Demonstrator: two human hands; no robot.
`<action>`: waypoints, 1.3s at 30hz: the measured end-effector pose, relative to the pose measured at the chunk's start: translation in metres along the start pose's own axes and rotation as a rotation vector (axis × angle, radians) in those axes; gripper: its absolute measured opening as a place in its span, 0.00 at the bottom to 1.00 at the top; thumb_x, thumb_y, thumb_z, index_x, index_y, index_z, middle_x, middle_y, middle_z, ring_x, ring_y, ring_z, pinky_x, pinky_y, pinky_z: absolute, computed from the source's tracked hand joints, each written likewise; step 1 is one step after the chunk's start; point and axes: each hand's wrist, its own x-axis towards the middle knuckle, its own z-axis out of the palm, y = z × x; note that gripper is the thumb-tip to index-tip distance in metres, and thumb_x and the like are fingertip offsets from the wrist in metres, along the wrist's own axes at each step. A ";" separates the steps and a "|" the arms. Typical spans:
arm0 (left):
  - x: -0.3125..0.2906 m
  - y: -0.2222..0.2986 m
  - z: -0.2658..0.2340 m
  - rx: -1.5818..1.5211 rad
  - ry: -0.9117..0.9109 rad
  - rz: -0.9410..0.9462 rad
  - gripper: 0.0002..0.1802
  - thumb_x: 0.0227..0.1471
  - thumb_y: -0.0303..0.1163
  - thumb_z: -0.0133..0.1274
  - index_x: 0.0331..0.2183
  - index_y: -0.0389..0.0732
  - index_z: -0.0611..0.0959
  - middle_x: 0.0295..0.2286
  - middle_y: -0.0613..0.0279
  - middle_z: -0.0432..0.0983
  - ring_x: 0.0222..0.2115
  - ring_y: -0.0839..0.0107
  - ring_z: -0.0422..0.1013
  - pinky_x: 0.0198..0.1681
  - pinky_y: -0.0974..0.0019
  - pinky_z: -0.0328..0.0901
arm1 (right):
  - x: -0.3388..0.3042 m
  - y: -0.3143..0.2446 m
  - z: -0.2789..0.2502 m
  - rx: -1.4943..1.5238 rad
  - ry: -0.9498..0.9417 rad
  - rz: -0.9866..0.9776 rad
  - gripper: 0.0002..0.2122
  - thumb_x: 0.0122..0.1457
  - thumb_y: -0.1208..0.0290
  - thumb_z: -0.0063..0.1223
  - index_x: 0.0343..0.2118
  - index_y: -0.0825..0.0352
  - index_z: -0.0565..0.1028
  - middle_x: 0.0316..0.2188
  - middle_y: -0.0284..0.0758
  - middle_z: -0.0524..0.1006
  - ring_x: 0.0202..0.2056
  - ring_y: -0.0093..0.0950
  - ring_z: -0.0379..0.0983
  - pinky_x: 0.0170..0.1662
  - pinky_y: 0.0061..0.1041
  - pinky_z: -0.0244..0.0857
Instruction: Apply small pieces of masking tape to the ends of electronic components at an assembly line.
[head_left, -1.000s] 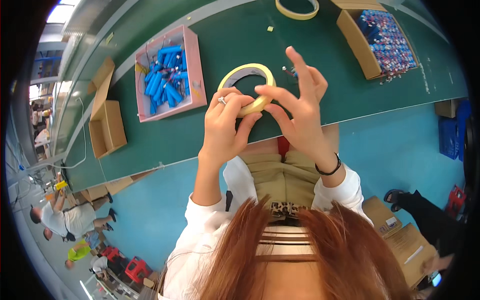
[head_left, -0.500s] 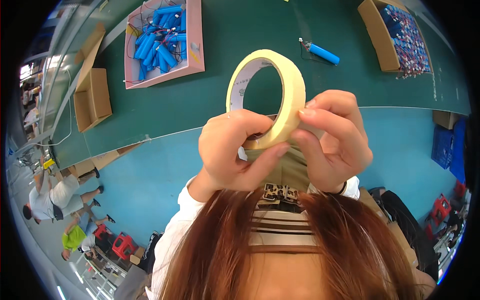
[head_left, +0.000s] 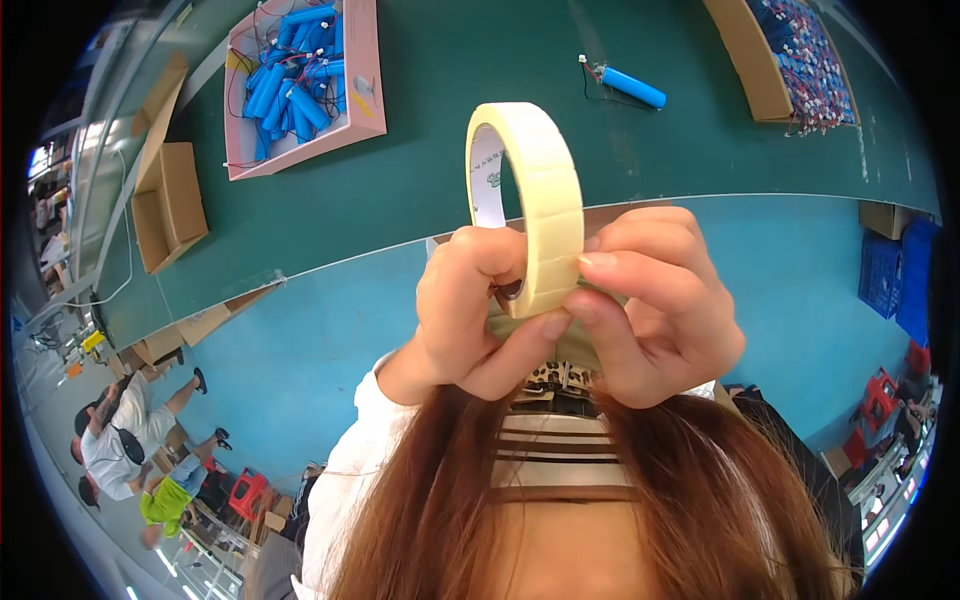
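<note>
A roll of pale yellow masking tape [head_left: 553,200] is held upright in front of me, over the near edge of the green table. My left hand [head_left: 472,310] grips its lower rim, fingers inside the white core and thumb on the outside. Against the roll's outer face, my right hand [head_left: 660,300] presses thumb and index finger together at the tape surface; whether a tape end sits between them is too small to make out. Crosswise lines show on the tape's outer face. Beyond the roll, a single blue battery pack [head_left: 633,87] with wires and a white connector lies on the table.
On the green table [head_left: 450,60] stand a pink box [head_left: 368,110] of blue wired battery packs at the left and a cardboard box [head_left: 750,60] packed with wired parts at the right. An open small carton [head_left: 170,205] sits far left. Blue crates [head_left: 880,275] stand at right.
The tape roll has turned so its outer face shows more and its opening looks narrower. Both hands still hold or touch it. The whole view has shifted slightly.
</note>
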 end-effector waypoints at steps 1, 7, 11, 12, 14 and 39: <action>0.000 -0.001 0.000 0.017 -0.024 0.017 0.15 0.39 0.22 0.52 0.32 0.31 0.67 0.22 0.58 0.69 0.16 0.74 0.64 0.17 0.72 0.57 | 0.000 -0.001 0.001 0.000 -0.002 0.003 0.14 0.34 0.85 0.60 0.29 0.70 0.74 0.26 0.36 0.73 0.26 0.30 0.67 0.28 0.23 0.64; 0.003 0.003 0.004 -0.087 -0.127 -0.009 0.21 0.47 0.31 0.50 0.39 0.31 0.61 0.31 0.53 0.66 0.26 0.77 0.62 0.29 0.75 0.59 | -0.002 -0.002 0.001 -0.053 0.025 -0.020 0.14 0.34 0.86 0.58 0.28 0.70 0.73 0.25 0.37 0.73 0.24 0.29 0.67 0.26 0.21 0.63; 0.001 -0.003 0.009 0.080 -0.114 0.064 0.23 0.47 0.34 0.49 0.40 0.32 0.61 0.31 0.52 0.66 0.26 0.76 0.62 0.29 0.74 0.59 | -0.003 -0.004 0.002 -0.057 0.034 -0.015 0.13 0.34 0.86 0.57 0.28 0.70 0.73 0.23 0.36 0.72 0.23 0.28 0.67 0.24 0.20 0.62; 0.002 -0.006 0.011 0.094 -0.046 0.121 0.22 0.42 0.29 0.50 0.38 0.30 0.63 0.27 0.53 0.68 0.21 0.70 0.65 0.24 0.70 0.61 | -0.003 -0.005 0.004 -0.052 0.055 -0.009 0.13 0.34 0.86 0.57 0.27 0.70 0.73 0.22 0.36 0.72 0.22 0.28 0.67 0.23 0.19 0.62; 0.003 -0.007 0.013 0.110 0.024 0.176 0.21 0.37 0.24 0.52 0.36 0.28 0.65 0.24 0.53 0.71 0.16 0.63 0.67 0.19 0.66 0.62 | -0.004 -0.005 0.007 -0.060 0.072 -0.015 0.13 0.33 0.86 0.57 0.27 0.70 0.73 0.22 0.36 0.72 0.21 0.28 0.66 0.22 0.19 0.61; 0.002 -0.011 0.017 0.261 0.091 0.307 0.20 0.44 0.29 0.50 0.37 0.30 0.63 0.21 0.55 0.70 0.17 0.68 0.66 0.24 0.66 0.63 | -0.005 -0.007 0.005 -0.046 0.037 -0.005 0.13 0.36 0.88 0.58 0.28 0.71 0.72 0.22 0.36 0.71 0.20 0.25 0.66 0.20 0.16 0.61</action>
